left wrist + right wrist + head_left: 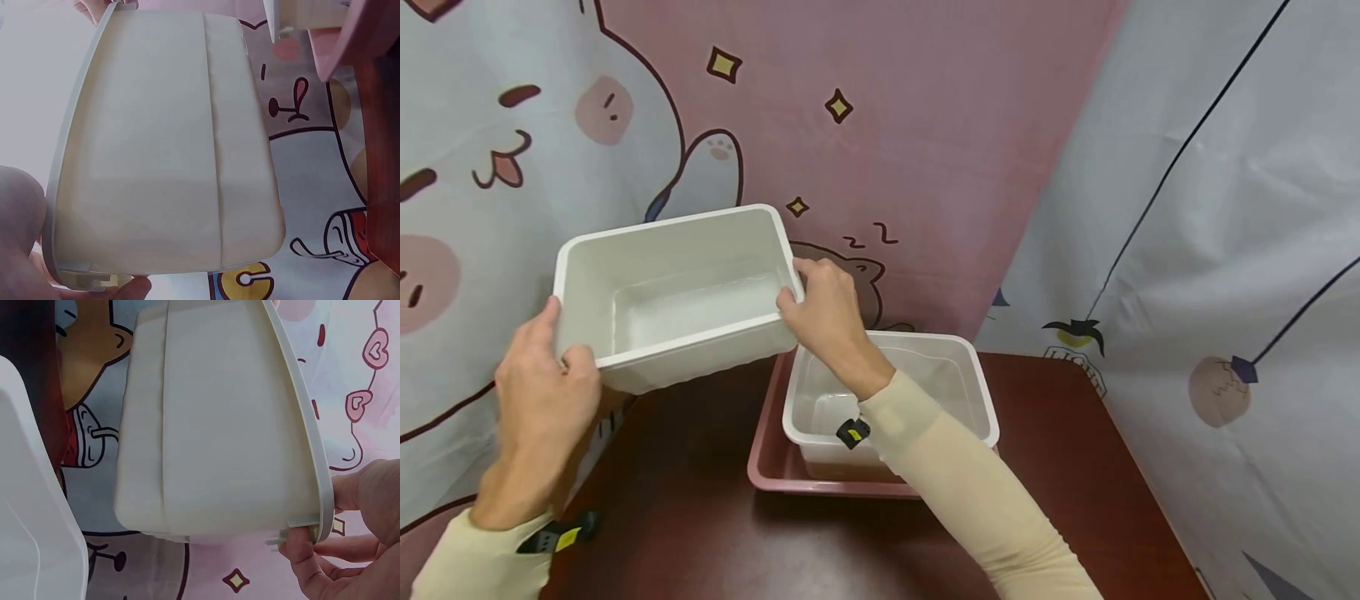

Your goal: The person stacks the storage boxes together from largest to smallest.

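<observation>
A white rectangular plastic bin (700, 300) is held up in the air at the left, its inside tilted toward the head camera and bare. My left hand (546, 392) grips the rim at its left end, thumb over the edge. At the opposite end my right hand (827, 312) pinches the rim between thumb and fingers; the fingers curl under the lip in the right wrist view. Below and to the right, a second white bin (981, 392) stands inside a pink tray (767, 450), partly hidden by my right forearm. In the left wrist view the held bin's outer side (150, 137) shows.
The pink tray rests on a dark reddish-brown table (700, 517). Cartoon-printed cloth (940, 125) hangs behind the table and along its sides. Each wrist wears a black strap (553, 537) with a yellow mark.
</observation>
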`<state>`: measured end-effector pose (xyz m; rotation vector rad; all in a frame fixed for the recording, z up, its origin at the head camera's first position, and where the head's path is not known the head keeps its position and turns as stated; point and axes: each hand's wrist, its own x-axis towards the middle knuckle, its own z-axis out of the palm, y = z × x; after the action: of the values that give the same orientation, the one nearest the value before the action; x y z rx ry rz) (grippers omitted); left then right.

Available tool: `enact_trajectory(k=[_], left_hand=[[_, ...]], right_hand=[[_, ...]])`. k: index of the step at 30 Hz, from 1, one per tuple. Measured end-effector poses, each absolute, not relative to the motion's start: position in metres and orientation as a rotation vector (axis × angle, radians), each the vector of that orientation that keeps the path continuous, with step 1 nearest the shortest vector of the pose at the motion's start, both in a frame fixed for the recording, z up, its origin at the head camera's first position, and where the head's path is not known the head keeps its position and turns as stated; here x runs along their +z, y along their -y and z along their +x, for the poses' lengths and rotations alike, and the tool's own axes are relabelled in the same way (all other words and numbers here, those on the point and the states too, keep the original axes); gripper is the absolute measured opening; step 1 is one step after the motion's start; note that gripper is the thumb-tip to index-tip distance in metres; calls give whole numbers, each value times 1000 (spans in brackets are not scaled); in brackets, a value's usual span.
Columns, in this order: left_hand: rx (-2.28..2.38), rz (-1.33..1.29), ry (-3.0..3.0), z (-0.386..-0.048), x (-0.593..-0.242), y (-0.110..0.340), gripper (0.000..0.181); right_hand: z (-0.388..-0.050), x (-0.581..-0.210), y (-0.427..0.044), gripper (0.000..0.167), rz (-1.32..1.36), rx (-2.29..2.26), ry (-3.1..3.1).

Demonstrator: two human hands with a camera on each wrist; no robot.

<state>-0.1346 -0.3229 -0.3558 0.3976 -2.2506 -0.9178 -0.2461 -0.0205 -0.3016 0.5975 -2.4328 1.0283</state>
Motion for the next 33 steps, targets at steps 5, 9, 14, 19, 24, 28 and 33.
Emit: enact_trajectory(k=[5,9,14,19,24,28,33], left_hand=[[-913,346,2216,-138,-354,315,75],[-923,314,2208,-140,-352,308,74],[-938,273,2225,-142,-349,297,71],[-937,211,2232,-145,-345,284,70],[-949,165,2260,-149,-341,271,69],[-968,143,2285,-151,-340,259,69],[-978,92,2279,-152,-341,246,69]], right_hand=[[-244,-298,9,48,596,1036,2419],[-242,-296,-3,47,602,1042,2407],[-238,-293,-20,44,591,1069,2374],[-234,-292,-39,43,548,1091,2367],[-230,-293,-56,43,488,1112,2368],[-226,-295,-70,44,426,1111,2374],[-220,-297,-85,44,384,1123,2383]])
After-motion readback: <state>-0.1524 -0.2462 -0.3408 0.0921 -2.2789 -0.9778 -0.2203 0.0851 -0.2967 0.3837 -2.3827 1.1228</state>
